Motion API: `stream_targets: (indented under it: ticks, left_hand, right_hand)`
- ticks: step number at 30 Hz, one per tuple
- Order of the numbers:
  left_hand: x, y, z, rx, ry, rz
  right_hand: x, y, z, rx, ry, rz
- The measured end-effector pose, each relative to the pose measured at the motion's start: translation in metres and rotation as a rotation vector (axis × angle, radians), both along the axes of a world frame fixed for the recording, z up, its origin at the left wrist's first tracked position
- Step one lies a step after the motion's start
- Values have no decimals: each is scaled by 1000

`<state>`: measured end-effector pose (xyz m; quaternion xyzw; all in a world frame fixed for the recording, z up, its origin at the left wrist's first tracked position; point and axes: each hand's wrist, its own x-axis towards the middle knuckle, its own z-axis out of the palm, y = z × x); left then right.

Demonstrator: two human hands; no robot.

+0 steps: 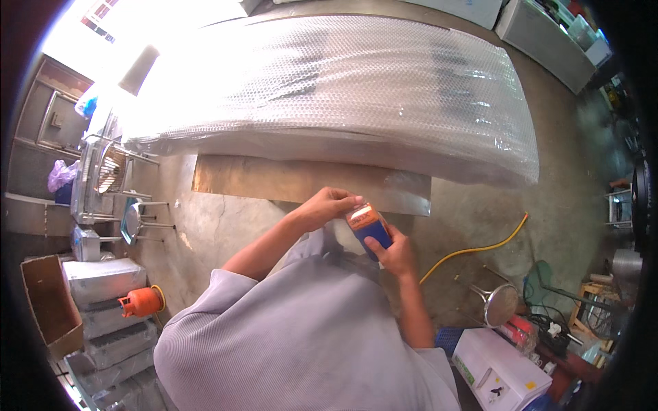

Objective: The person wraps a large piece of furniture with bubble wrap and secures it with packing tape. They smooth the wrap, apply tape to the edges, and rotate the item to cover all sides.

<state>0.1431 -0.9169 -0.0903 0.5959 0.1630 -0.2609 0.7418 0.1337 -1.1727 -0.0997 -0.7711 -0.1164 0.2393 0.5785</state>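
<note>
A small box [371,231], blue with an orange and white end, is tilted in front of my chest. My right hand [395,255] is wrapped round its blue part, with the thumb across the face and the fingers behind. At the box's upper end, my left hand [332,206] has its fingertips pinched together on the edge. Whatever lies between those fingertips is too small to make out. Just beyond my hands, a flat metal sheet [308,179] lies on the floor, partly beneath a long bubble-wrapped object [384,89].
Metal stools [137,220] and an orange gas cylinder [142,302] stand to the left, beside wrapped boxes and an open carton [51,301]. On the right lie a yellow hose [473,248], a round stool [501,305], a white box [500,370] and cables.
</note>
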Motion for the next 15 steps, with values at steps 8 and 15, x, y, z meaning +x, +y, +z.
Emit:
stream_targets:
  ticks: [8,15]
  left_hand:
    - [54,112,53,680,-570,-160]
    - [215,185,76,1247,-1222,-108]
  right_hand:
    - [-37,150,11,-42,-121,-313]
    - [15,239,37,-39,-269,-638]
